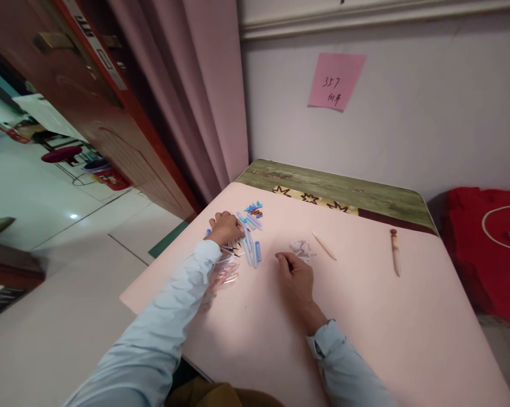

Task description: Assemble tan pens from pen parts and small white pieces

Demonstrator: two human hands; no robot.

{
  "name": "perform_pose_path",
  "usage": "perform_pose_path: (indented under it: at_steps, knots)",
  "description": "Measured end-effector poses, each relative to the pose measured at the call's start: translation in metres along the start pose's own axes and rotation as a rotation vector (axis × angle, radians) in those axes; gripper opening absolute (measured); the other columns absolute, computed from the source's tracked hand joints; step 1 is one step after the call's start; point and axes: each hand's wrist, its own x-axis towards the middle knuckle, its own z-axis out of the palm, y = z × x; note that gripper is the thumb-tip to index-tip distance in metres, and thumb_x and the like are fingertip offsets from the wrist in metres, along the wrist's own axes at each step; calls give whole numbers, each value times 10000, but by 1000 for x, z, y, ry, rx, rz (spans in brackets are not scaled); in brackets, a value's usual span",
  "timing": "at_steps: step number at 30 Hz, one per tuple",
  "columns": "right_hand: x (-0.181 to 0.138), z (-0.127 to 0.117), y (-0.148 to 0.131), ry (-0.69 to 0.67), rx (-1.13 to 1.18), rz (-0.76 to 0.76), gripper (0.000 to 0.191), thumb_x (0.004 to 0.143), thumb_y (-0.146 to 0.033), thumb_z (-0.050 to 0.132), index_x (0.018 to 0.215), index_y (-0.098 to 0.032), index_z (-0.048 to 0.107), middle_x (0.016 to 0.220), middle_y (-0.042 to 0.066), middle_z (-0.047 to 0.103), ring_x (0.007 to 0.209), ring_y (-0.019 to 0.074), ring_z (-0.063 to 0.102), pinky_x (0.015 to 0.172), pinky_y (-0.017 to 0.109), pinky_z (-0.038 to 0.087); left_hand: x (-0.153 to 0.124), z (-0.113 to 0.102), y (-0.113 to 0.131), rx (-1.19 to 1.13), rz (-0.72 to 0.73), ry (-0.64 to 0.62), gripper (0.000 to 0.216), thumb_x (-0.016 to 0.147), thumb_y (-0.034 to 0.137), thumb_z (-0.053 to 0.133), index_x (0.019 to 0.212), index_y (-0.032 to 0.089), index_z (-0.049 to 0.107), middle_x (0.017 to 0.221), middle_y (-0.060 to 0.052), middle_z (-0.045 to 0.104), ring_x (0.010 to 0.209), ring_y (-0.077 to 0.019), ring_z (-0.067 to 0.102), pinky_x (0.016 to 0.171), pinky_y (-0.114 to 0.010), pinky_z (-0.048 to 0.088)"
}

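My left hand [226,228] reaches into a spread of pen parts at the table's left, fingers bent down and closed; what they grip, if anything, is hidden. Beside it lie pale blue pen barrels [248,247], a blue piece [258,251], and small blue and brown pieces [256,212]. Nearer me are clear pink pieces [226,275], with thin dark-tipped sticks partly under the hand. My right hand [297,274] rests closed over the table, thumb against curled fingers; anything inside is out of sight. Just beyond it is a heap of small whitish pieces [302,249].
A beige pointed barrel [323,246] and a pen with a brown topper [395,252] lie to the right on the pink-covered table [365,328]. A wall stands behind, with a pink note [336,82]. Red cloth [475,254] is at far right; a wooden door [123,124] stands left.
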Motion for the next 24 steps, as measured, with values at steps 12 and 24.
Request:
perform_pose_path:
  at_steps: [12,24]
  knots:
    - [1,-2,-2,6,-29,3,325,914,-450,504,896,-257,765,768,5,747,702,193,666,656,277,474,10,5,1,36,-52,-49,299,549,404,773,724,184,673,978,-178,635,1106,-419,481,900,-537,365]
    - [1,-4,-6,0,-53,-8,333,920,-448,488,879,-259,759,742,-4,736,692,184,662,648,270,459,-24,-14,20,9,70,137,245,644,232,681,866,200,584,1117,-150,629,1160,-387,445,961,-552,279]
